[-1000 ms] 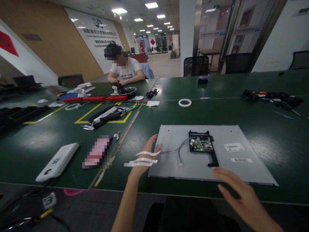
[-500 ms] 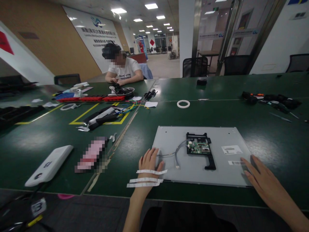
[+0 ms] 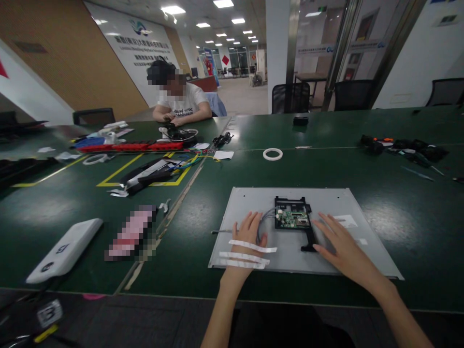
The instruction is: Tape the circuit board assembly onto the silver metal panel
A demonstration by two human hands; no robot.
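Observation:
A flat grey metal panel [image 3: 290, 261] lies on the green table in front of me. On its middle sits a black plastic bracket [image 3: 308, 239] holding a green circuit board [image 3: 293, 219]. Grey cables [image 3: 266, 215] run left from the board, partly hidden by my hand. My left hand [image 3: 248, 234] is over the panel's left part beside the cables, fingers stretched out, with strips of white tape across its back and wrist. My right hand [image 3: 337, 241] is spread open at the bracket's right side, its thumb near the bracket's lower arm. A white label [image 3: 346, 221] is partly behind the right fingers.
A white tape roll [image 3: 272, 154] lies beyond the panel. To the left are a white power bank [image 3: 65, 250], a blurred pink item [image 3: 132, 232] and a black-and-white bundle [image 3: 148, 174] with wires. Dark tools [image 3: 406, 147] lie far right. Across the table sits a person [image 3: 183, 104].
Both hands have moved inward from the panel's side edges towards the bracket and board. The left hand now covers part of the cables. The view has shifted slightly.

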